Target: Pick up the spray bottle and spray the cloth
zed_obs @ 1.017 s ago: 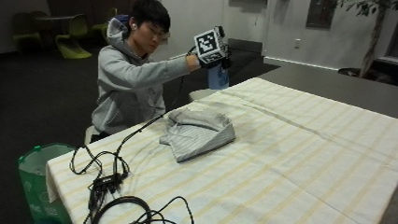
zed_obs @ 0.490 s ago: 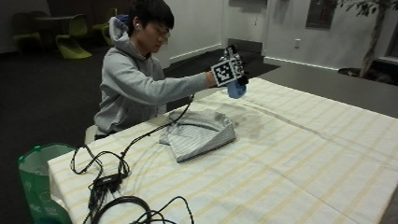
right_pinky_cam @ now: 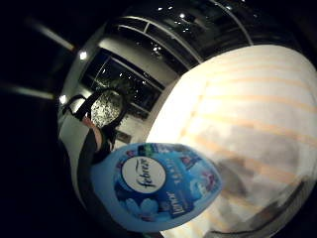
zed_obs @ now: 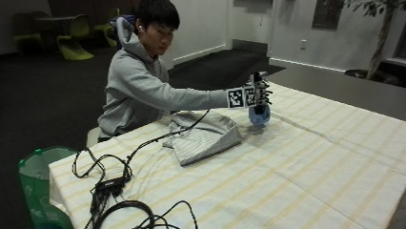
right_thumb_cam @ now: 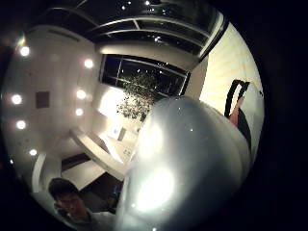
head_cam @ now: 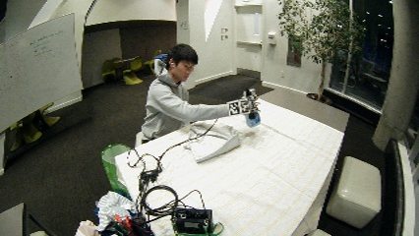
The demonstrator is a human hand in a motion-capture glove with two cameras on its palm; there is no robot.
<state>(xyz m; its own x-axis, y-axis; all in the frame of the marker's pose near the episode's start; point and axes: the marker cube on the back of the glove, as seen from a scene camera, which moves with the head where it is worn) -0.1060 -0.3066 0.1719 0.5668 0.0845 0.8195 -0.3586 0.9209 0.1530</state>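
Observation:
In the outside view my gloved right hand (zed_obs: 256,93) grips the top of a blue spray bottle (zed_obs: 258,116). The bottle hangs upright with its base at or just above the striped tablecloth (zed_obs: 317,162); I cannot tell if it touches. A grey striped cloth (zed_obs: 204,135) lies crumpled on the table just beside the bottle, on the person's side. The little finger side palm view shows the bottle's blue Febreze label (right_pinky_cam: 152,184) close to the palm, and the thumb side view is filled by the bottle's pale head (right_thumb_cam: 185,163). The wide view shows the same hand (head_cam: 248,103), bottle (head_cam: 253,119) and cloth (head_cam: 213,139).
Black cables (zed_obs: 117,183) run from the glove across the near left of the table. A green bin (zed_obs: 39,183) stands on the floor at the table's corner. Boxes and gear (head_cam: 191,220) sit at the table's near end. A white stool (head_cam: 353,191) stands beside the table.
The hand has come down from beside the person's face and reached out over the table, carrying the bottle to a spot just past the cloth.

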